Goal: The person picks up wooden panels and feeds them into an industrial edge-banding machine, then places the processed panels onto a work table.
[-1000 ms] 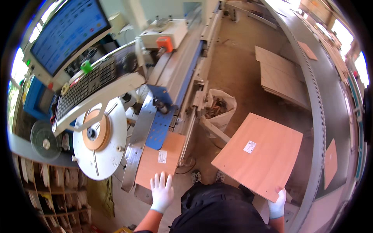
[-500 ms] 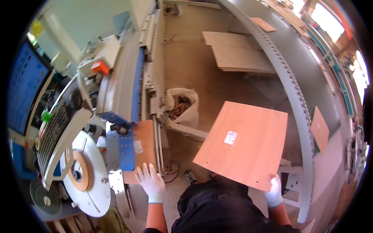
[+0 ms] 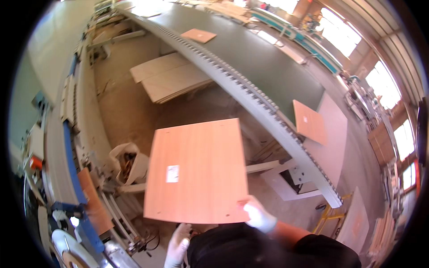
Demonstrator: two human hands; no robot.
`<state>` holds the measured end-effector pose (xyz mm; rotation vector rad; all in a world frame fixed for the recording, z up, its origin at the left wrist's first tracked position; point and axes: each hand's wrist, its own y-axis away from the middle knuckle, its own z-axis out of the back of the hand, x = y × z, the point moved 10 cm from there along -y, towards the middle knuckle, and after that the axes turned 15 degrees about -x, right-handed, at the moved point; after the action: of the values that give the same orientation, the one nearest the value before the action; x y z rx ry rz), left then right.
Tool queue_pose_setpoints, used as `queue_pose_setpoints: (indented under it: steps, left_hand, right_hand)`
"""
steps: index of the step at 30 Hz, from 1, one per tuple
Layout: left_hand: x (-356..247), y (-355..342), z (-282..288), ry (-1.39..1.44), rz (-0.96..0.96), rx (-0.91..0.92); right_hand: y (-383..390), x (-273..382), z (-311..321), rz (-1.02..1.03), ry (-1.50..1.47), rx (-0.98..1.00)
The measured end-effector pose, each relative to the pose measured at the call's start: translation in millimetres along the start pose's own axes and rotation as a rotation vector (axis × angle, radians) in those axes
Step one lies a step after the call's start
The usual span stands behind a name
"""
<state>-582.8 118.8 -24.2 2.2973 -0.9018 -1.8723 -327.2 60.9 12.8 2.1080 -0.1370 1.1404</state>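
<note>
A square wood-grain panel with a white label and small holes near its corners is held out in front of me. My right hand, in a white glove, grips it at the near right corner, thumb on top and the other fingers hidden beneath. Just below the panel's near left edge is my left hand, also gloved. Its fingers are partly visible, stretched toward that edge; whether they touch it is unclear. On the left, another wood-grain panel lies at the blue-edged machine.
A long grey-framed conveyor table runs along the right, with a small panel and a larger panel on it. Stacked boards lie below. A white sack of scraps stands between machine and table.
My view has turned right. My left hand has left the panel at the machine and come near the held panel's near edge. The right hand still grips its corner.
</note>
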Motion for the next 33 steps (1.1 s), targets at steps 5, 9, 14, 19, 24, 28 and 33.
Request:
queue_pose_setpoints:
  steps: [5, 9, 14, 19, 24, 28, 33]
  left_hand:
    - [-31.3, -57.5, -136.0, 1.000, 0.254, -0.173]
    - [-32.0, -115.3, -180.3, 0.856, -0.005, -0.321]
    - [-11.4, -173.4, -238.5, 0.834, -0.055, -0.258]
    - [11.6, -186.7, -254.1, 0.728, -0.165, -0.244]
    - [12.7, -159.9, -271.7, 0.595, -0.145, -0.427]
    - [17.2, -154.0, -243.4, 0.518, -0.181, -0.494]
    - [-9.7, -114.9, -222.1, 0.299, -0.215, -0.591]
  right_hand:
    - [-8.7, 49.0, -3.0, 0.111, 0.218, 0.086]
    - [-31.1, 66.3, 36.6, 0.520, 0.422, 0.260]
    - [-5.1, 182.2, 92.7, 0.741, 0.437, 0.457]
    - [33.4, 336.9, 152.0, 0.990, 0.182, 0.417]
    - [19.5, 335.2, 188.2, 0.922, 0.366, 0.352]
    - [3.1, 316.1, 212.2, 0.842, 0.584, 0.240]
    - [-43.6, 272.7, 224.4, 0.485, 0.980, 0.173]
